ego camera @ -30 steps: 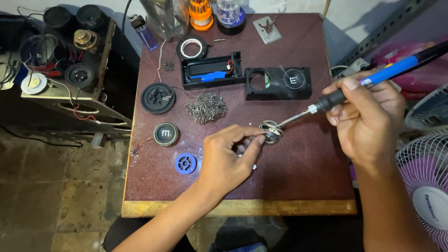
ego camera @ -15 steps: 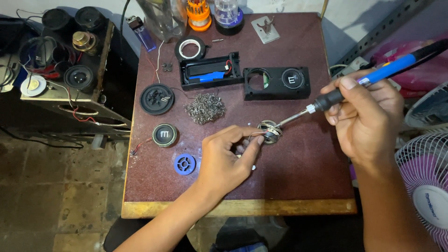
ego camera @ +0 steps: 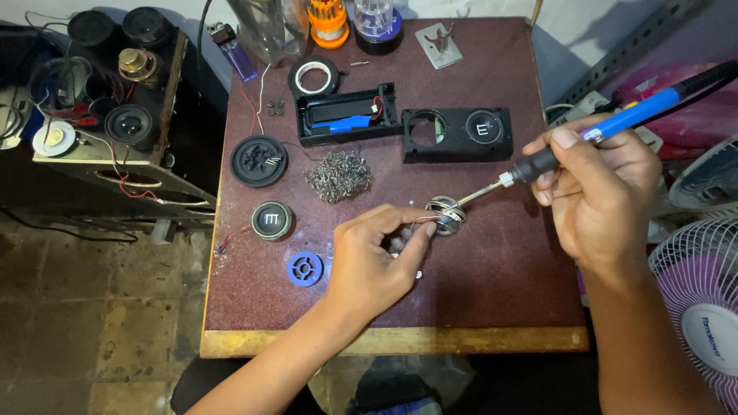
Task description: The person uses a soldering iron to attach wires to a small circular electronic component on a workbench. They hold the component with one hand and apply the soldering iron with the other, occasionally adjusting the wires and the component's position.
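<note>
Right hand (ego camera: 600, 192) grips blue soldering iron (ego camera: 615, 123); left hand (ego camera: 369, 261) pinches small speaker (ego camera: 446, 215).

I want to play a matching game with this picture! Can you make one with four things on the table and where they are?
Things:
1. soldering iron
2. small round speaker
3. steel wool
4. blue ring

Places:
A. lying alone near the table's front
B. in the right hand
C. mid-table, below the open black case
D. pinched by the left hand

Pairs: 1-B, 2-D, 3-C, 4-A
</note>
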